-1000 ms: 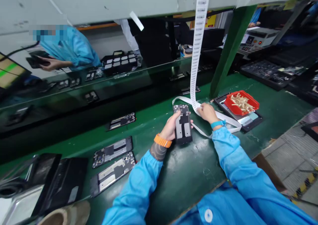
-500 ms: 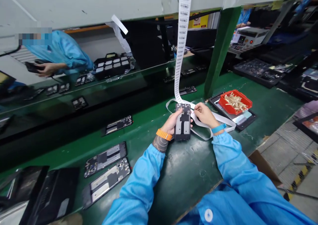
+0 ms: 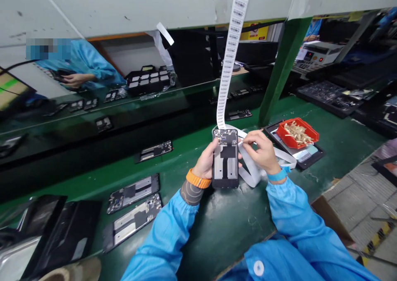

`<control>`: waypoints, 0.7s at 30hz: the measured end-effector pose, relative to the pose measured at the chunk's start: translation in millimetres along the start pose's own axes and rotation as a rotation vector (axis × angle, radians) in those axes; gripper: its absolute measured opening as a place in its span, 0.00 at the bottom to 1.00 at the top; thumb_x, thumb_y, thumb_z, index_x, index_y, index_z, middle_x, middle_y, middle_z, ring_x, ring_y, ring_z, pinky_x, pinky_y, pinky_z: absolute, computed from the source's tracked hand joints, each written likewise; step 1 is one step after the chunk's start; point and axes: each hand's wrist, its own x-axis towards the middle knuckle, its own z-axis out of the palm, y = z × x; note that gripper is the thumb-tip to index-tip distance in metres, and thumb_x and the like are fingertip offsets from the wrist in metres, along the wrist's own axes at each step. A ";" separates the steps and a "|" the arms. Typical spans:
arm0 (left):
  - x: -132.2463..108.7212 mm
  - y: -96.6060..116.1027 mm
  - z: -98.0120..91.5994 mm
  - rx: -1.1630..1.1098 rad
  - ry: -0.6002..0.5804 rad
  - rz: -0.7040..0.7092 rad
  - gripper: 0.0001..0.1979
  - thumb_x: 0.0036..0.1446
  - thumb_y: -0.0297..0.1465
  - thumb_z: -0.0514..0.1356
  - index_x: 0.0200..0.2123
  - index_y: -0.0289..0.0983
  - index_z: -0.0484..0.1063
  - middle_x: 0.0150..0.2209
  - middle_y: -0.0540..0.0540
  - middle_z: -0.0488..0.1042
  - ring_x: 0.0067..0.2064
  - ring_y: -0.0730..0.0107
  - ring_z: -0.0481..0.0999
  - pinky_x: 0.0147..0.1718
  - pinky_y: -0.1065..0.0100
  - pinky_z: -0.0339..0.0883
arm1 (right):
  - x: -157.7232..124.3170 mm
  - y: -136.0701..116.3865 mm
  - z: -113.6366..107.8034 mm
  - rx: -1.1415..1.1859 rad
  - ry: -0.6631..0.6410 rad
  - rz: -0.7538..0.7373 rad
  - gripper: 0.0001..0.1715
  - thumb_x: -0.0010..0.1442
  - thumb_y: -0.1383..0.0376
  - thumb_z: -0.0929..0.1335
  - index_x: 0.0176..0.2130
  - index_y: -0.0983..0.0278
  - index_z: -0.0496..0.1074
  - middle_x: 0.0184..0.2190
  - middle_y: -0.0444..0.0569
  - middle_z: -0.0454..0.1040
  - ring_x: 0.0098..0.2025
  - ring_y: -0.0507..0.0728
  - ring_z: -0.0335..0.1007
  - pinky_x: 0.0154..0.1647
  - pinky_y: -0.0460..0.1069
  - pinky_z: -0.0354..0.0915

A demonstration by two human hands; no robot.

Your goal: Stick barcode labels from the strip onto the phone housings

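My left hand (image 3: 204, 162) grips an opened phone (image 3: 226, 171) by its sides, with the circuit board at the top and the grey back plate facing me. Just off the phone's upper right edge, my right hand (image 3: 263, 152) is closed in a pinch on the white barcode label strip (image 3: 250, 167). That strip hangs from above, passes behind the phone and loops on the green bench (image 3: 235, 215). The fingertips hide what part of the strip they pinch.
Several more opened phones (image 3: 133, 223) lie on the left of the bench. On the right, a red bin (image 3: 283, 135) of small pale pieces sits on a black tray (image 3: 310, 159). A green post (image 3: 281, 72) rises behind. Across the bench, a co-worker (image 3: 89, 62) handles a dark object.
The phone has come nearer to me and looks larger. My right hand remains beside its upper right edge, and the strip's loop has shifted. The view has turned slightly.
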 end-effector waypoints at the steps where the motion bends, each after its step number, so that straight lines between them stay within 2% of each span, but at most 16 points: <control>1: 2.0 -1.3 3.3 -0.041 0.016 0.029 0.32 0.68 0.51 0.51 0.59 0.30 0.70 0.43 0.33 0.81 0.41 0.48 0.83 0.41 0.51 0.78 | 0.1 -2.1 0.6 -0.052 0.033 -0.047 0.06 0.62 0.70 0.69 0.35 0.60 0.76 0.38 0.49 0.73 0.40 0.57 0.72 0.40 0.54 0.71; 4: 6.8 -4.3 11.8 -0.118 0.163 0.136 0.31 0.71 0.49 0.45 0.54 0.30 0.72 0.41 0.35 0.81 0.41 0.52 0.83 0.43 0.51 0.78 | 1.0 -3.5 -0.1 -0.089 0.141 -0.074 0.07 0.60 0.70 0.69 0.32 0.60 0.75 0.36 0.49 0.75 0.42 0.59 0.74 0.45 0.56 0.70; 6: 4.9 -5.5 12.5 -0.107 0.344 0.138 0.30 0.71 0.49 0.45 0.50 0.29 0.74 0.37 0.36 0.81 0.38 0.55 0.84 0.42 0.53 0.78 | 2.9 -0.2 -3.8 -0.002 0.270 0.067 0.04 0.59 0.69 0.70 0.32 0.60 0.74 0.33 0.47 0.76 0.38 0.57 0.74 0.41 0.54 0.71; 8: -2.3 -6.4 7.6 -0.068 0.528 0.123 0.29 0.71 0.48 0.47 0.46 0.28 0.74 0.33 0.37 0.80 0.33 0.57 0.83 0.39 0.56 0.78 | 5.6 2.4 -8.2 0.177 0.376 0.283 0.03 0.56 0.68 0.71 0.32 0.61 0.73 0.26 0.43 0.74 0.29 0.53 0.71 0.33 0.50 0.69; 10: -12.1 -6.9 -1.3 -0.042 0.672 0.171 0.27 0.71 0.48 0.49 0.43 0.29 0.74 0.29 0.39 0.79 0.29 0.60 0.81 0.35 0.60 0.78 | 7.4 -1.3 -9.0 0.405 0.350 0.477 0.04 0.54 0.67 0.73 0.31 0.62 0.72 0.22 0.40 0.71 0.23 0.50 0.66 0.25 0.46 0.64; 12: -20.6 -6.6 -11.2 -0.059 0.755 0.257 0.26 0.70 0.49 0.49 0.40 0.31 0.73 0.26 0.43 0.76 0.27 0.63 0.80 0.29 0.65 0.75 | 6.3 -14.0 -2.1 0.605 0.212 0.607 0.06 0.52 0.65 0.74 0.31 0.63 0.72 0.20 0.40 0.71 0.21 0.49 0.65 0.22 0.44 0.61; 14: -25.6 -5.2 -19.5 -0.123 0.754 0.321 0.27 0.69 0.52 0.48 0.36 0.34 0.70 0.22 0.47 0.72 0.25 0.67 0.77 0.23 0.71 0.70 | 1.1 -34.5 12.6 0.715 0.020 0.704 0.08 0.52 0.64 0.75 0.31 0.63 0.73 0.19 0.40 0.71 0.20 0.49 0.64 0.20 0.43 0.60; 17: -27.8 -3.5 -24.4 -0.261 0.589 0.411 0.26 0.71 0.51 0.46 0.29 0.37 0.64 0.16 0.54 0.57 0.17 0.76 0.63 0.15 0.77 0.55 | -12.8 -68.5 41.8 0.783 -0.259 0.783 0.09 0.52 0.63 0.76 0.30 0.64 0.74 0.18 0.40 0.71 0.19 0.48 0.64 0.18 0.43 0.60; 19: -27.6 -4.3 -21.6 -0.313 0.485 0.503 0.22 0.73 0.42 0.46 0.27 0.38 0.60 0.17 0.56 0.48 0.16 0.79 0.51 0.15 0.79 0.49 | -22.5 -86.1 59.9 0.797 -0.341 0.797 0.10 0.52 0.62 0.76 0.29 0.65 0.74 0.18 0.41 0.71 0.18 0.48 0.64 0.17 0.43 0.61; 21: -27.1 -6.2 -16.6 -0.336 0.402 0.589 0.19 0.73 0.34 0.44 0.27 0.38 0.58 0.18 0.56 0.43 0.17 0.79 0.45 0.16 0.79 0.47 | -29.7 -97.1 73.5 0.783 -0.360 0.803 0.11 0.52 0.60 0.76 0.29 0.65 0.74 0.18 0.41 0.71 0.17 0.48 0.64 0.16 0.43 0.62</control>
